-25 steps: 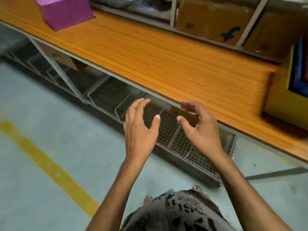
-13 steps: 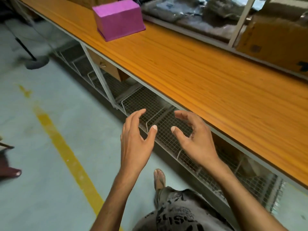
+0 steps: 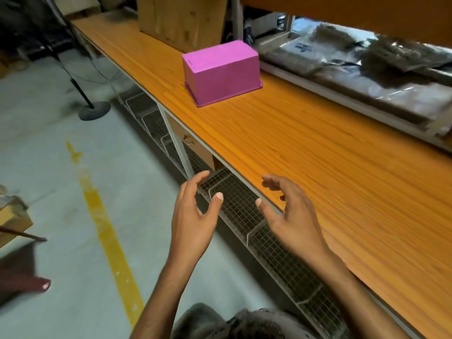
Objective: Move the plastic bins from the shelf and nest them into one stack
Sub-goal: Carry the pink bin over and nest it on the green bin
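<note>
Pink plastic bin [image 3: 221, 72], upside down on orange tabletop [image 3: 318, 152], well beyond both hands, left hand [image 3: 193, 216] and right hand [image 3: 288, 216] at tabletop's near edge, each grip loosely spread, holding nothing, wire baskets [image 3: 244, 209] beneath.

Pink bin [image 3: 221, 72]: matt plastic, smooth. Bench top [image 3: 318, 152]: orange wood-grain, slight sheen, looks like laminate. Crate [image 3: 182, 19] behind bin: raw pale wood, knotty. Baskets [image 3: 244, 211] under bench: bare wire mesh, metal. Bags [image 3: 367, 69] at back: glossy crinkly plastic. Floor [image 3: 49, 167]: dull grey concrete, yellow painted line [image 3: 107, 231] worn and patchy.
</note>
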`<state>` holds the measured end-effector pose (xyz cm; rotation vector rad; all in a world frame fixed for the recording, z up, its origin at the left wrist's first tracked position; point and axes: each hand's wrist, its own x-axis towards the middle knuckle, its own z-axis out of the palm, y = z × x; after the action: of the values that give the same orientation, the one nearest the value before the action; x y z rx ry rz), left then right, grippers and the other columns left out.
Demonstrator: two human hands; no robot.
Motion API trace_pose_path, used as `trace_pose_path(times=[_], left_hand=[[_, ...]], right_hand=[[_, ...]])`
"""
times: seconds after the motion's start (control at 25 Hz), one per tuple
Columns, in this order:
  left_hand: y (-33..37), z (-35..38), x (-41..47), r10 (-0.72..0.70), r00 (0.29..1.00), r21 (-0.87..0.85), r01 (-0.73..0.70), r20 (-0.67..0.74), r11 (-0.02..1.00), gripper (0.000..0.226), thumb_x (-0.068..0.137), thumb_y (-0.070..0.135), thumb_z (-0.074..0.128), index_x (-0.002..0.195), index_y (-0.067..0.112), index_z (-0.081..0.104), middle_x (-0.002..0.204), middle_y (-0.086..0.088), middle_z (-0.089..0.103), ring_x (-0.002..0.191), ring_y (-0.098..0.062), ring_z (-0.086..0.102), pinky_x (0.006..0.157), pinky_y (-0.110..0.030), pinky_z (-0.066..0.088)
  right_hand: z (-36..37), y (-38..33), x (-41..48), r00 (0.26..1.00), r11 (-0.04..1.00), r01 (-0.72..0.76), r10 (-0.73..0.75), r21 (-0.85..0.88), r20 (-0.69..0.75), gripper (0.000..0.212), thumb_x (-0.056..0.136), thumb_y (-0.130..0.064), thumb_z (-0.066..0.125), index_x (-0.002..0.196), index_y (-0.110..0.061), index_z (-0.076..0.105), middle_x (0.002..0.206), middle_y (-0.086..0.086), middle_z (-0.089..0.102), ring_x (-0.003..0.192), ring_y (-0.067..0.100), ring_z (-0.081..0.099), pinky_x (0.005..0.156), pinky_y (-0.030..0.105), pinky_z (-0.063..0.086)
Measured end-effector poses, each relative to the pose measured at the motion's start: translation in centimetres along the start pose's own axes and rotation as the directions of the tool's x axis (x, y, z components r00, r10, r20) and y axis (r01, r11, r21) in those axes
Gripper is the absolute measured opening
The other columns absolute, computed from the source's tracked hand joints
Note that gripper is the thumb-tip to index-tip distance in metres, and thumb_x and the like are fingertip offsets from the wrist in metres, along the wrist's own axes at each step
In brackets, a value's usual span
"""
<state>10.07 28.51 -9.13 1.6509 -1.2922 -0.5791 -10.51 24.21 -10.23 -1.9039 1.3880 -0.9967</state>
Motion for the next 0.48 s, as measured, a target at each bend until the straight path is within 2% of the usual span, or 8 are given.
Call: trace_pose_path(times=[0.16,0.32,0.48], left_hand=[[-3.3,-1.8,9.4,0.011,0.999,-0.007,-0.01,0.052,1.0,0.045,0.097,0.03,0.067,0.139,0.04,0.053,0.138,0.023,0.053,0.13,0.01,0.047,0.091,0.002,0.034],[-7.0,-4.5,19.3,0.073,0.989,-0.002,-0.074,0.129,0.997,0.045,0.095,0.029,0.069,0.137,0.04,0.055,0.139,0.019,0.053,0.135,-0.002,0.047,0.104,-0.023,0.043],[-9.9,-7.7,27.6,0.129,0.972,0.001,-0.132,0.194,0.991,0.046,0.092,0.026,0.073,0.133,0.041,0.057,0.133,0.019,0.056,0.13,-0.003,0.052,0.103,-0.04,0.052]], right_hand=[[5.6,-1.2,7.4,1.0,1.0,-0.017,0.017,0.012,-0.008,0.048,0.093,-0.036,0.069,0.139,-0.036,0.053,0.124,-0.028,0.057,0.12,-0.003,0.054,0.1,0.036,0.051],[12.3,-2.4,14.9,0.996,0.998,-0.048,0.051,0.044,-0.073,0.048,0.093,-0.035,0.069,0.139,-0.034,0.054,0.124,-0.024,0.06,0.119,-0.001,0.056,0.097,0.04,0.052],[18.1,-5.0,20.9,0.986,0.994,-0.102,0.106,0.039,-0.126,0.048,0.092,-0.033,0.07,0.138,-0.033,0.055,0.123,-0.022,0.06,0.119,0.0,0.056,0.097,0.041,0.053]])
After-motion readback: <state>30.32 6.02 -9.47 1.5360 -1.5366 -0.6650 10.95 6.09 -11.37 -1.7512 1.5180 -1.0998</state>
